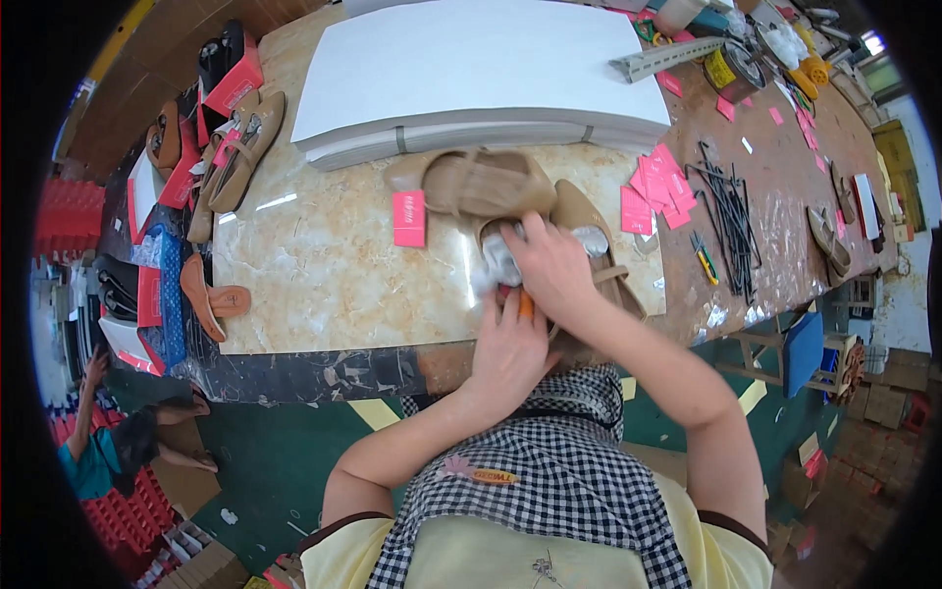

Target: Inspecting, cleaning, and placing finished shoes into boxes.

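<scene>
Right hand (551, 267) is pressing down, fingers curled, on crumpled white paper (498, 260) being stuffed at the mouth of a tan shoe (585, 221) at frame centre; left hand (507, 350) is lying just below it, fingers closing around a small orange item (526, 306) — its kind cannot be told. A second tan shoe (488, 183) is lying just above, touching the first. A pink tag (408, 218) is resting left of it on the marble-patterned tabletop (324, 275) — a white sheet stack (471, 74) is occupying the upper centre.
</scene>
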The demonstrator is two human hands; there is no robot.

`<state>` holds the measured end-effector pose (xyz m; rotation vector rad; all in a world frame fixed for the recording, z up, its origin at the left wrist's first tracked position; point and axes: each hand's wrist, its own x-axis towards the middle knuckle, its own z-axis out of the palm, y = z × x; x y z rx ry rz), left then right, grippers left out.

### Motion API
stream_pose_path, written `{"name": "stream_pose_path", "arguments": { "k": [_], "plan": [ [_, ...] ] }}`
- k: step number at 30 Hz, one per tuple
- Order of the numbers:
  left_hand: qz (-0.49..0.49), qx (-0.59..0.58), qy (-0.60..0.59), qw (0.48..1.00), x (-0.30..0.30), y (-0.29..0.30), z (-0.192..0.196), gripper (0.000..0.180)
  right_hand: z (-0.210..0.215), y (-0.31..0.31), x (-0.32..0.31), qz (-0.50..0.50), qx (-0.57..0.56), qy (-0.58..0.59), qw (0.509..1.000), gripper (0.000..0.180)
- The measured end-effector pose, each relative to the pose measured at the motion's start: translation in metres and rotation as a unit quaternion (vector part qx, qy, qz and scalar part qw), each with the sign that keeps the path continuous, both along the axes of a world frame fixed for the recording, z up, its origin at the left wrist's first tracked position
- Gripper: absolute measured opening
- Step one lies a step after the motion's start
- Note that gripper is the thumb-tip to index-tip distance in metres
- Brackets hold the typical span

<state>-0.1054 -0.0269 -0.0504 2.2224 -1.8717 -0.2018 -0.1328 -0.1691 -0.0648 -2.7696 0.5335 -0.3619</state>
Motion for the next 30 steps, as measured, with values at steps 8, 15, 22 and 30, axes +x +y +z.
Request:
{"name": "stream_pose_path", "arguments": {
  "k": [8,15,22,30],
  "plan": [
    [0.044,0.019,-0.034,0.998,-0.01,-0.006,-0.017,0.069,0.008,-0.025,0.007,0.092,0.162,0.002,0.983,0.043],
    [0.033,-0.022,-0.097,0.995,-0.014,-0.013,-0.017,0.073,-0.011,-0.041,0.035,-0.081,0.155,0.002,0.985,0.057],
    [0.17,-0.209,0.056,0.961,0.096,-0.037,0.018,0.044,0.011,-0.023,-0.005,-0.048,0.122,0.037,0.991,0.056],
    [0.138,-0.216,0.178,0.95,0.133,0.002,0.013,0.014,-0.002,-0.033,-0.035,-0.114,-0.134,0.115,0.978,0.039]
  ]
}}
